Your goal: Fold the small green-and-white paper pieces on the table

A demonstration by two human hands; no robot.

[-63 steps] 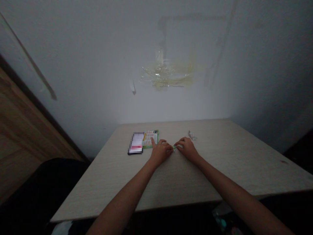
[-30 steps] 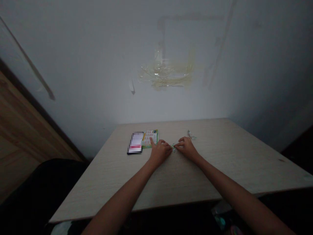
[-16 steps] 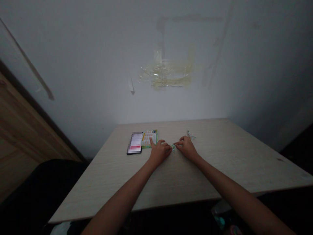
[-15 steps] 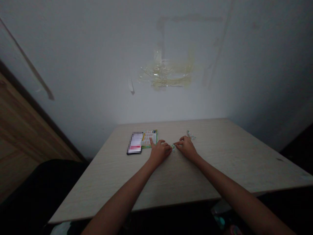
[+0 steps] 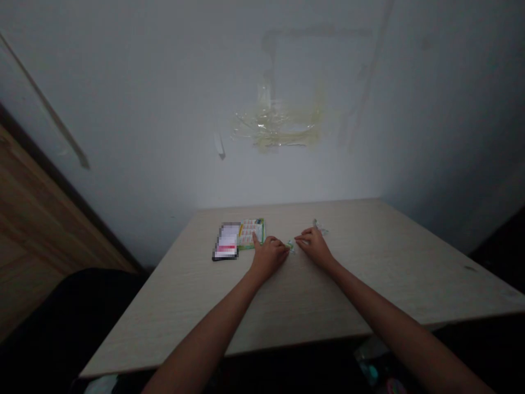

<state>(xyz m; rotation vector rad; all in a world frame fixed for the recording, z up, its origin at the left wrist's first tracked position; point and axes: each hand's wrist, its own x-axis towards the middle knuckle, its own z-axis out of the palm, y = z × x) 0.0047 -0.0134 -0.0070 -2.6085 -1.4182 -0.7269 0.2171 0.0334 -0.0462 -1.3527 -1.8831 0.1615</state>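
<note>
My left hand point(image 5: 269, 255) rests on the table with its fingertips closed on a small green-and-white piece point(image 5: 290, 245), perhaps paper or plastic; its kind is too small to tell. Just right of that piece, my right hand point(image 5: 315, 246) has thumb and fingers pinched together, its tips a little apart from the piece. Whether anything tiny is between them I cannot make out. Beyond the right hand lies a crumpled whitish-green scrap point(image 5: 320, 226). A printed booklet or card point(image 5: 249, 235) with green edges lies by the left hand, whose index finger or thumb reaches over its edge.
A phone point(image 5: 226, 242) with a lit, blurred screen lies left of the booklet, touching or overlapping it. The pale wooden table point(image 5: 369, 257) meets a grey wall point(image 5: 164, 137) with peeling clear tape point(image 5: 283, 128). A dark rounded shape point(image 5: 82, 306) stands at the left.
My right fingertips have drawn slightly away to the right from the green-and-white piece, which now shows more fully. My left hand stays almost in place.
</note>
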